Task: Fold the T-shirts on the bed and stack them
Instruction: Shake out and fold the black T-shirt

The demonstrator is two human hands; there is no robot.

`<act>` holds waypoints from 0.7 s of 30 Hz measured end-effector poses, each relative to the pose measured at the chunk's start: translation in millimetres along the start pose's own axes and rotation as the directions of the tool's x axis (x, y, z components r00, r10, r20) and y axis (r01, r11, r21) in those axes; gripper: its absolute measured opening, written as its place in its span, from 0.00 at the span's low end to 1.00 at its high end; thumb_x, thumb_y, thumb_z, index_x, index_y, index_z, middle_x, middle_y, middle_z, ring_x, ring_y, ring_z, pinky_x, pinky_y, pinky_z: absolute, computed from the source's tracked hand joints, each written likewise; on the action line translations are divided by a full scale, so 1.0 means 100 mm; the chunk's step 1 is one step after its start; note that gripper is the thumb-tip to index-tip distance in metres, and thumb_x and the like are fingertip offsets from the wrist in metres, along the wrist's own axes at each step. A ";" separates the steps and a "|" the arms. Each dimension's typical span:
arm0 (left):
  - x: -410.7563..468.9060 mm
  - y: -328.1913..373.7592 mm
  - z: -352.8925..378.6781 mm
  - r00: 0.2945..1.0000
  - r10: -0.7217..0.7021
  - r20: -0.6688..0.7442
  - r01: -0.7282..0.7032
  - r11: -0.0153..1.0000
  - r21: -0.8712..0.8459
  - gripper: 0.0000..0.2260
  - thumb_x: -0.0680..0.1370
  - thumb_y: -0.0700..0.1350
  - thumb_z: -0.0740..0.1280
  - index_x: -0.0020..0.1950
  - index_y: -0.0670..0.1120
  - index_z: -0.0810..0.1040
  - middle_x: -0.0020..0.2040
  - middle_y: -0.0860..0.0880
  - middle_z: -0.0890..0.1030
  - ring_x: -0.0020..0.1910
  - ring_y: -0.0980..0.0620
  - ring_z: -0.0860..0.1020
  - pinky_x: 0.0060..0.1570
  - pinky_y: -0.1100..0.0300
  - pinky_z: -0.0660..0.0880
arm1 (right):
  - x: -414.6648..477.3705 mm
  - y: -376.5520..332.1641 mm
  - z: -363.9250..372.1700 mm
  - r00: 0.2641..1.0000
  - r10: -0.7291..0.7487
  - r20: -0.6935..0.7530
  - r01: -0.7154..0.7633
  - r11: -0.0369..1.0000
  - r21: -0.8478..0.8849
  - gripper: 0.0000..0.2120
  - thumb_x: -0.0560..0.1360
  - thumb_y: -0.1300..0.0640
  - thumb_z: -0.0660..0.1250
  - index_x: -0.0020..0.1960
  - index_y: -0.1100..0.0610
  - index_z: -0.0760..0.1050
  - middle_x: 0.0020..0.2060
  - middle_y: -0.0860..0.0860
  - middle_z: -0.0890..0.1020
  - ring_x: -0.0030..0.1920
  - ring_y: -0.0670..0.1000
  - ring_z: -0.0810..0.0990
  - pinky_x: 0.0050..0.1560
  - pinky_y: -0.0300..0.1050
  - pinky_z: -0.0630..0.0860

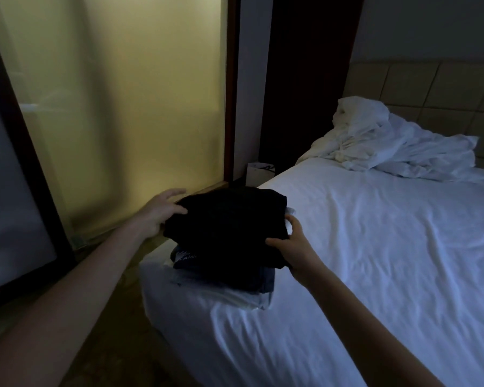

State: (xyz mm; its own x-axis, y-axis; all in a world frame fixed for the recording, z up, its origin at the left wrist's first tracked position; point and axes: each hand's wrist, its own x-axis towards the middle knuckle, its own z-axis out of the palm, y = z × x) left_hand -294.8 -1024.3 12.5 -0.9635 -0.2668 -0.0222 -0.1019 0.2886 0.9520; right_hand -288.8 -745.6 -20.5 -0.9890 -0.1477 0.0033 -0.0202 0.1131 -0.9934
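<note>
Black T-shirt tops blue one; white bed sheet; yellow glass panel.

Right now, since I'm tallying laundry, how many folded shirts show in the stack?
4: black shirt on top, held by left hand and right hand; dark printed shirt under it; blue shirt below; white shirt at the bottom. Dim light may hide others.
</note>
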 end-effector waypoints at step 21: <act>0.17 -0.42 0.85 0.960 0.006 0.280 -0.214 0.660 0.720 0.28 0.72 0.74 0.47 0.71 0.71 0.52 0.78 0.54 0.52 0.76 0.43 0.50 0.73 0.44 0.52 | 0.14 0.67 0.69 0.977 -0.212 0.038 0.155 0.571 -0.806 0.43 0.61 0.25 0.35 0.75 0.37 0.42 0.76 0.50 0.39 0.75 0.58 0.36 0.72 0.62 0.41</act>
State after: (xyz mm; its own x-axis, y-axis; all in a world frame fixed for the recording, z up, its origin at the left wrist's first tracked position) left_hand -328.3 -962.7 -54.3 -0.9949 0.0028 -0.1005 -0.0393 0.9095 0.4139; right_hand -294.0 -808.0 -94.8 -0.9560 -0.2056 0.2091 -0.2831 0.8335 -0.4746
